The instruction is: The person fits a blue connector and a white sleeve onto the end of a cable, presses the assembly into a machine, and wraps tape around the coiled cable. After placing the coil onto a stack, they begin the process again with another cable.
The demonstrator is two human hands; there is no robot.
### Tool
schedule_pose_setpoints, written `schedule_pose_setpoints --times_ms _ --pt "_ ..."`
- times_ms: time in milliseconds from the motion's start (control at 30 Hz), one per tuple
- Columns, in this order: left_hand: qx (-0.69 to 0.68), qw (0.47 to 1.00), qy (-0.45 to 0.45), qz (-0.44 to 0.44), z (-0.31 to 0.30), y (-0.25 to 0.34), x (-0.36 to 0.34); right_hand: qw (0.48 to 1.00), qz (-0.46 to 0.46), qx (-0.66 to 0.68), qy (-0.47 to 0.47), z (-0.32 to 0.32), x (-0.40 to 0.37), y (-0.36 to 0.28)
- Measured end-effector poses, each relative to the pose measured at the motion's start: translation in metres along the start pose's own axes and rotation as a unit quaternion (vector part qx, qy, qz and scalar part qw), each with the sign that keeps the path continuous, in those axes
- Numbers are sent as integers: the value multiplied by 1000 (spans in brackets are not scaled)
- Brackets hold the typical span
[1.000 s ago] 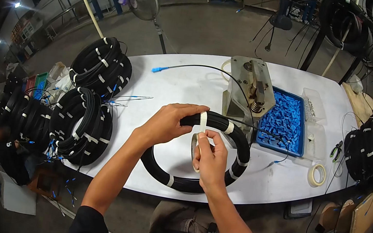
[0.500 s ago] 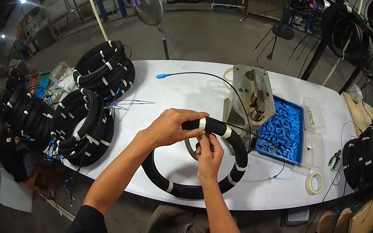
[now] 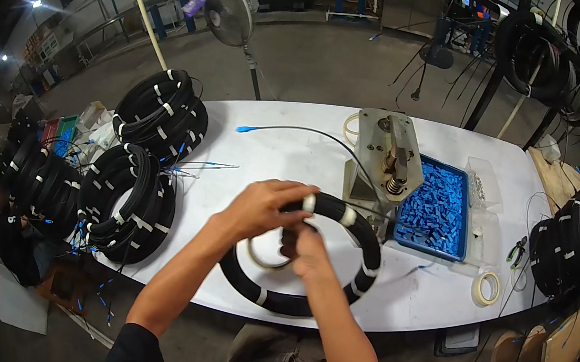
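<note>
A black cable coil, bound with white tape bands, stands tilted over the white table in front of me. My left hand is closed around its upper left part, next to a white band. Inside the ring, my right hand is smeared by motion, its fingers closed at a roll of tape whose rim shows below the left hand. From the coil a loose cable end with a blue connector arcs out over the table to the left.
A metal press stands behind the coil, beside a blue tray of small blue parts. Another tape roll and pliers lie to the right. More cable coils are stacked at the left. A person is at far left.
My right hand has shifted slightly left and down at the coil's upper edge, and the tape roll has moved down and left inside the ring. My left hand keeps its hold.
</note>
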State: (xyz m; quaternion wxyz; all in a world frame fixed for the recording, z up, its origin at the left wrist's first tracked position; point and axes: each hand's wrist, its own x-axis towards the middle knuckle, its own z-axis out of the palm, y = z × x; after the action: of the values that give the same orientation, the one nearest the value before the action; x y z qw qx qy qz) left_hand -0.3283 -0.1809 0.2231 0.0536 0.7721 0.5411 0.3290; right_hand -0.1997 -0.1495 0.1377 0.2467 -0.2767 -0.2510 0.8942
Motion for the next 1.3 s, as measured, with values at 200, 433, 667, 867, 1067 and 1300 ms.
schedule_pose_setpoints --times_ms 200,433,667,867,1067,1300 --pt "43 998 -55 1 0 12 11 942 -160 -282 92 -38 4 0" --pt "9 999 -40 -36 -1 -5 2 558 -143 -808 123 -89 18 49" --pt "13 998 -24 -59 -10 -10 -13 694 -372 -613 65 -63 -48 35" --pt "-20 993 32 -115 -16 -15 -35 592 -595 -459 290 -83 -111 41" --pt "-42 991 90 -91 -17 -13 -56 886 -302 -287 204 -105 -88 24" --pt "-146 975 85 -143 -27 -2 -60 771 -427 -443 161 -68 -99 -45"
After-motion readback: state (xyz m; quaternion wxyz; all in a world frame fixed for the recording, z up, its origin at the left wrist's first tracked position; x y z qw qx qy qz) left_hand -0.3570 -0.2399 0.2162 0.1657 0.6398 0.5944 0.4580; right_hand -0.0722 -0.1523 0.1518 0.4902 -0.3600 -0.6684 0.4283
